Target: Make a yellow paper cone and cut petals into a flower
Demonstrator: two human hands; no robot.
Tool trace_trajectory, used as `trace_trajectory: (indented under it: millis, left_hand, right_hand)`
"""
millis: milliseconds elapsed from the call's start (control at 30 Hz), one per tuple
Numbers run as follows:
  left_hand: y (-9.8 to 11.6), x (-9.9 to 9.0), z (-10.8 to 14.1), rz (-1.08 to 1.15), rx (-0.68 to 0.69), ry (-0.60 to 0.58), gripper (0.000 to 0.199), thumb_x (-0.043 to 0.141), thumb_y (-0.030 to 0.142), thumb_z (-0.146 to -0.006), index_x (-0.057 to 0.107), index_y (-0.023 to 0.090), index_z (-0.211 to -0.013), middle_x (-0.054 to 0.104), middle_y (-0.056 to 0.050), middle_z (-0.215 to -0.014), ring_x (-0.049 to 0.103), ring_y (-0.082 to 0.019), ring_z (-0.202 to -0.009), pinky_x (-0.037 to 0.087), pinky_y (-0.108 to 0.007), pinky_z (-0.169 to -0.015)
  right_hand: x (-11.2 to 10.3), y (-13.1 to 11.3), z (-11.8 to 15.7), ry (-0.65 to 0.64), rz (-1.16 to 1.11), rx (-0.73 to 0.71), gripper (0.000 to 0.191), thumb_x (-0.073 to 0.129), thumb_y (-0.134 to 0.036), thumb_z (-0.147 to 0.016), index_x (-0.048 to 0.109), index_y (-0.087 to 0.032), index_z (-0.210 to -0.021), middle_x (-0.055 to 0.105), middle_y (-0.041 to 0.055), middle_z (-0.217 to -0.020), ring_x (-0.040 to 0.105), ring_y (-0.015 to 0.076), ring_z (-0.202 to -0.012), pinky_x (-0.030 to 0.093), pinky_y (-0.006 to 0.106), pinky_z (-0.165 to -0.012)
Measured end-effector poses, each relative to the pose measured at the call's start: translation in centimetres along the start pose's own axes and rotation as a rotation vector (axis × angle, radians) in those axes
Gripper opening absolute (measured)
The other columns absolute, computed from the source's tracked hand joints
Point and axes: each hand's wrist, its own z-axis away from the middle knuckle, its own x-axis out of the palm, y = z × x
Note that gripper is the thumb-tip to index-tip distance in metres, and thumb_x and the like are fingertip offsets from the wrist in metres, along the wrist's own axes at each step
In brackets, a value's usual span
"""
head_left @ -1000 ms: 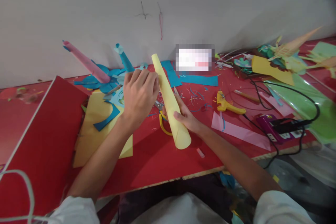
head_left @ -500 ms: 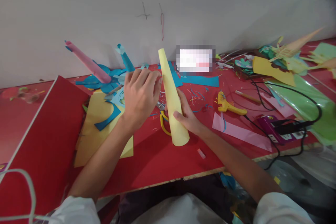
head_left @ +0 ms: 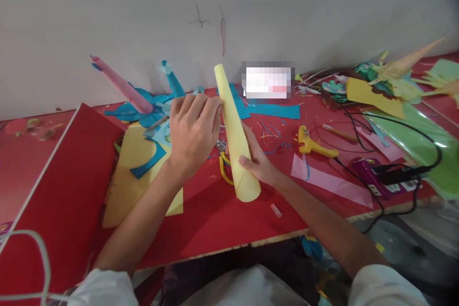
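A pale yellow paper tube [head_left: 236, 138], rolled into a narrow cone, stands tilted above the table with its wide end toward me. My right hand [head_left: 258, 160] is wrapped round its lower half, thumb on top and the other fingers partly hidden behind it. Closed with curled fingers, my left hand [head_left: 195, 134] meets the tube's upper left edge at the fingertips. Yellow-handled scissors [head_left: 224, 169] lie behind the tube, partly covered. Under my left forearm is a yellow paper sheet [head_left: 175, 203] with a blue paper offcut [head_left: 148, 162] on it.
A yellow glue gun [head_left: 315, 146] lies at the right by a pink paper strip [head_left: 330, 181] and a purple power strip [head_left: 373, 177] with black cables. Pink [head_left: 122, 83] and blue [head_left: 174, 81] paper tubes stand at the back left. A red board [head_left: 68, 186] leans at the left.
The tube's wide end has shifted slightly down and right, and an overlapping paper edge now shows there. Both hands keep nearly the same positions.
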Motion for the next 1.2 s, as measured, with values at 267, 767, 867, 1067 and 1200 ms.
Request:
trace_trajectory:
  millis: [267, 767, 867, 1067, 1200]
  left_hand:
    - [0.30, -0.28, 0.04, 0.008, 0.010, 0.012, 0.015, 0.054, 0.027, -0.105, 0.068, 0.027, -0.100, 0.068, -0.006, -0.089, 0.066, -0.027, -0.095, 0.048, -0.050, -0.101]
    - [0.20, -0.43, -0.19, -0.032, 0.027, -0.009, 0.015, 0.054, 0.029, -0.106, 0.068, 0.026, -0.103, 0.071, -0.007, -0.093, 0.066, -0.027, -0.096, 0.046, -0.048, -0.100]
    - [0.32, -0.38, -0.16, -0.087, 0.039, -0.021, 0.017, 0.052, 0.028, -0.107, 0.068, 0.025, -0.103, 0.072, -0.008, -0.093, 0.066, -0.027, -0.096, 0.046, -0.047, -0.099]
    - [0.24, -0.24, -0.16, -0.107, 0.053, -0.022, 0.017, 0.053, 0.023, -0.106, 0.068, 0.024, -0.099, 0.071, -0.007, -0.091, 0.067, -0.026, -0.095, 0.045, -0.047, -0.097]
    - [0.19, -0.16, -0.16, -0.112, 0.066, -0.026, 0.017, 0.053, 0.020, -0.105, 0.068, 0.024, -0.099, 0.070, -0.007, -0.090, 0.066, -0.026, -0.093, 0.046, -0.048, -0.098]
  right_hand:
    - [-0.09, -0.01, 0.03, 0.038, -0.002, -0.066, 0.102, 0.073, -0.077, -0.085, 0.026, -0.040, -0.168, 0.054, 0.0132, -0.150, 0.057, 0.0377, -0.134, 0.064, 0.048, -0.086]
    - [-0.19, 0.43, -0.30, 0.065, 0.091, -0.093, 0.101, 0.067, -0.077, -0.090, 0.021, -0.038, -0.171, 0.049, 0.0137, -0.157, 0.052, 0.0388, -0.142, 0.061, 0.055, -0.100]
    - [-0.25, 0.53, -0.37, 0.081, 0.177, -0.124, 0.105, 0.060, -0.084, -0.090, 0.017, -0.036, -0.173, 0.042, 0.0137, -0.165, 0.050, 0.0392, -0.146, 0.058, 0.056, -0.106]
    - [-0.26, 0.65, -0.40, 0.058, 0.250, -0.150, 0.100, 0.051, -0.086, -0.093, 0.014, -0.039, -0.173, 0.038, 0.0123, -0.170, 0.053, 0.0388, -0.144, 0.063, 0.054, -0.100]
    - [-0.26, 0.61, -0.38, 0.051, 0.238, -0.147, 0.099, 0.052, -0.084, -0.094, 0.013, -0.039, -0.173, 0.042, 0.0128, -0.167, 0.054, 0.0387, -0.142, 0.064, 0.053, -0.097]
